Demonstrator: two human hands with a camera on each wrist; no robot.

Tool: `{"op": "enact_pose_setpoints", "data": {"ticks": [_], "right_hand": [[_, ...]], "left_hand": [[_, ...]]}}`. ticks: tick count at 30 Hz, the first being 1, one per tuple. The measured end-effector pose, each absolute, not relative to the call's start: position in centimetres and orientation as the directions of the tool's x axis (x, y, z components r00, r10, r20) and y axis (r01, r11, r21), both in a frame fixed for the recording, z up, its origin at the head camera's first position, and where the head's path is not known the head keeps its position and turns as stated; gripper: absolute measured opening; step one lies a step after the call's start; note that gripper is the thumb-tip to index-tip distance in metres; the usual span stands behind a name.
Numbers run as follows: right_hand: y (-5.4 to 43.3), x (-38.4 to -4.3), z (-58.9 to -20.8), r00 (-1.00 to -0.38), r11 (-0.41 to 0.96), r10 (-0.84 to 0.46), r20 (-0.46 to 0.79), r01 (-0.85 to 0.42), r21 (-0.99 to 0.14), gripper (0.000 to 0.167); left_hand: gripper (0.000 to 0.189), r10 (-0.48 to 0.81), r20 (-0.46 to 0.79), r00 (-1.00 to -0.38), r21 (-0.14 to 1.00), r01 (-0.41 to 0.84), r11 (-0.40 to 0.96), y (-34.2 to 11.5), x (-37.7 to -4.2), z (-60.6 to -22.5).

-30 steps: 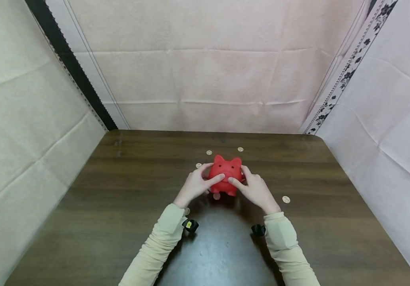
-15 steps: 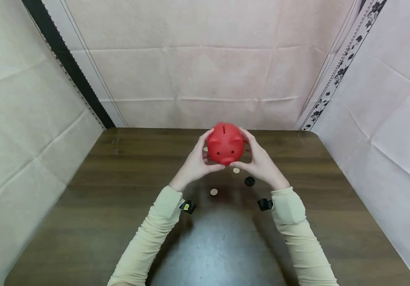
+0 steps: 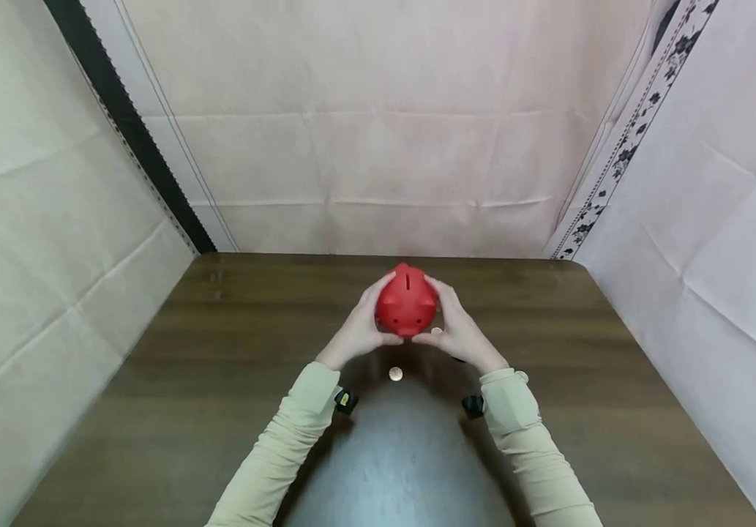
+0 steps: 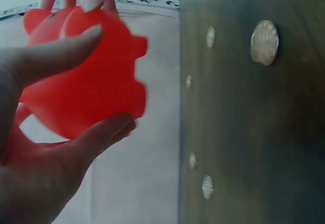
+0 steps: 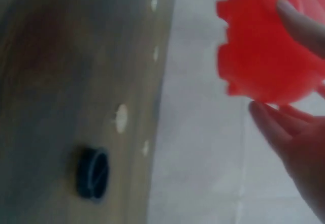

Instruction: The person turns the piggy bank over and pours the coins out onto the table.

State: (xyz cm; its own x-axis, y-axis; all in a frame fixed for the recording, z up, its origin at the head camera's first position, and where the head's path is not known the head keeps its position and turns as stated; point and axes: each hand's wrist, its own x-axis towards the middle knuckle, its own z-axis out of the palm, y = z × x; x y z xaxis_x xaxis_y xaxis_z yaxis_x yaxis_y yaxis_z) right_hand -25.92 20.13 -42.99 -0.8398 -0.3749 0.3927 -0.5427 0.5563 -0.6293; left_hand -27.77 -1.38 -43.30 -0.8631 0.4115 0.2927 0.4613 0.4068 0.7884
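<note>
A red piggy bank [image 3: 408, 304] is held up off the table between both hands, its coin slot and dark eyes showing in the head view. My left hand [image 3: 363, 327] grips its left side, with the thumb across the front near the snout. From the right, my right hand [image 3: 459, 333] holds it the same way. In the left wrist view the piggy bank [image 4: 96, 76] stands apart from the tabletop, its stubby feet sticking out. A coin [image 3: 395, 374] lies on the table in front of it, and another coin [image 3: 437, 331] shows beside the right thumb.
More coins lie scattered on the wooden table [image 3: 219, 410], among them a large near coin [image 4: 264, 42] in the left wrist view. A round black plug [image 5: 93, 174] sits on the tabletop near the right hand. Pale cloth walls [image 3: 378, 161] stand at the back and sides.
Both hands have lifted the piggy bank from low near the table and tipped it so the slot shows. Since half a second ago it appears a little smaller and lower in the head view.
</note>
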Motion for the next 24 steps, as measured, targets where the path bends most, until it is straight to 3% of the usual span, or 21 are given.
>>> {"op": "enact_pose_setpoints", "data": {"ticks": [4, 10, 16, 24], "right_hand": [[20.8, -25.6, -43.7, -0.894, 0.656, -0.365, 0.259, -0.444, -0.611, 0.097], [21.2, -25.6, -44.1, -0.92, 0.704, -0.373, 0.118, -0.364, -0.611, 0.087], [20.8, -25.7, -44.6, -0.931, 0.676, -0.353, 0.098, -0.326, -0.661, 0.088], [19.6, -25.2, -47.2, -0.907, 0.668, -0.388, 0.165, -0.4, -0.627, 0.098]], "left_hand": [[0.104, 0.479, 0.147, -0.865, 0.779, 0.4, 0.484, -1.6, -27.8, -44.4], [0.095, 0.491, -0.006, -0.871, 0.795, 0.294, 0.531, -2.5, -27.6, -44.4], [0.097, 0.49, 0.013, -0.872, 0.831, 0.282, 0.48, -2.6, -28.0, -45.2], [0.099, 0.488, 0.063, -0.87, 0.831, 0.317, 0.457, -2.9, -27.6, -47.3]]}}
